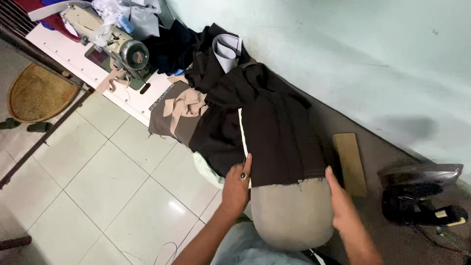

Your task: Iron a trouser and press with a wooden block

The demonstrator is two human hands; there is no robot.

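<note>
A dark brown fabric piece (274, 132) lies spread over a rounded beige padded board (292, 211), its raw frayed edge across the board. My left hand (236, 186), a ring on one finger, lies flat on the fabric's left edge beside a pale strip. My right hand (343, 206) presses its thumb on the fabric's lower right corner. Both hands rest on the cloth with fingers extended.
A wooden block (350, 163) lies to the right on the brown table. A dark clothes iron (422, 194) stands at far right. At the top left are a sewing machine (110, 39), beige fabric scraps (185, 105) and a grey roll (226, 50). A woven mat (37, 93) lies on the tiled floor.
</note>
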